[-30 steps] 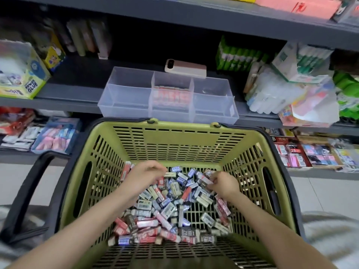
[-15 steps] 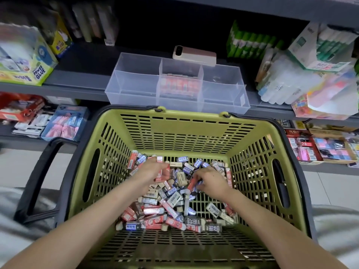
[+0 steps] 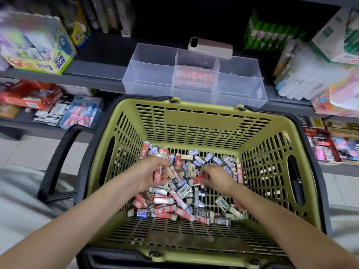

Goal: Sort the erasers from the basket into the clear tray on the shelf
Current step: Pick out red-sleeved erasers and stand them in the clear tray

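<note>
Head view: the erasers are lying in a loose heap on the floor of the green basket, directly under and around both sets of fingers. The left hand is curling its fingers round a red-sleeved eraser and gripping it roughly upright just above the heap. The right hand is pinching a second red eraser at its fingertips, with the other fingers bending over the pile. Both hands are hanging near each other, and a few blue- and white-sleeved pieces are lying between the two sets of fingertips. More of the heap is spreading toward the person, below the wrists.

Beyond the fingertips, past the basket's far wall, the clear tray is standing on the grey shelf. Its middle compartment is holding a row of red packs, blurred through the plastic. A pink phone is lying just behind the tray. Well to the left of the left fingers, a black handle is hanging outside the basket, and a glue box is sitting on the shelf above it. Well to the right of the right fingers, green packs are sitting on the same shelf.
</note>
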The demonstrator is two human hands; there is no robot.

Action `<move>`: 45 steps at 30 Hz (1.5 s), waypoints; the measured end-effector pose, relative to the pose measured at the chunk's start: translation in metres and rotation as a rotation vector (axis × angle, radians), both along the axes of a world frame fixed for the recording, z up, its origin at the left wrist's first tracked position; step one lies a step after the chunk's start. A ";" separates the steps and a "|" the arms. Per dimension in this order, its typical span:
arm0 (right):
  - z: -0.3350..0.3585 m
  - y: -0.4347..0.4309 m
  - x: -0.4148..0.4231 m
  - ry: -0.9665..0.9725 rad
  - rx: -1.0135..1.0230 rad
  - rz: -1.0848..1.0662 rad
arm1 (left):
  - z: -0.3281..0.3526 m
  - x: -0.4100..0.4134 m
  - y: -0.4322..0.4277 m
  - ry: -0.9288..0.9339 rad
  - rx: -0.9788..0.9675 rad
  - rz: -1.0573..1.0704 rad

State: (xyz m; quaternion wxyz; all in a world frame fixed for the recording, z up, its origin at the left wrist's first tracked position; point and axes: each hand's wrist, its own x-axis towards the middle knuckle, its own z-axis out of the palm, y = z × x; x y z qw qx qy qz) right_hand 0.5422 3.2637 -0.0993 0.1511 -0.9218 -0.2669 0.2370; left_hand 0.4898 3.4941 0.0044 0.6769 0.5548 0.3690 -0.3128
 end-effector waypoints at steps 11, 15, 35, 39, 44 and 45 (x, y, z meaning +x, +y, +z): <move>0.062 0.043 -0.027 0.468 0.566 -0.403 | 0.004 -0.008 -0.008 -0.094 -0.027 0.011; 0.080 0.076 -0.046 0.684 0.753 -0.358 | 0.003 -0.011 -0.016 -0.179 0.065 0.054; 0.010 0.109 -0.065 0.250 -0.194 0.284 | 0.038 0.009 0.036 -0.367 -0.383 0.474; 0.013 0.111 -0.064 0.233 -0.213 0.365 | 0.039 0.008 0.035 -0.401 -0.368 0.455; 0.018 0.106 -0.064 0.386 -0.163 0.288 | 0.041 0.009 0.032 -0.429 -0.365 0.432; 0.017 0.110 -0.066 0.395 -0.197 0.282 | 0.041 0.009 0.032 -0.432 -0.364 0.431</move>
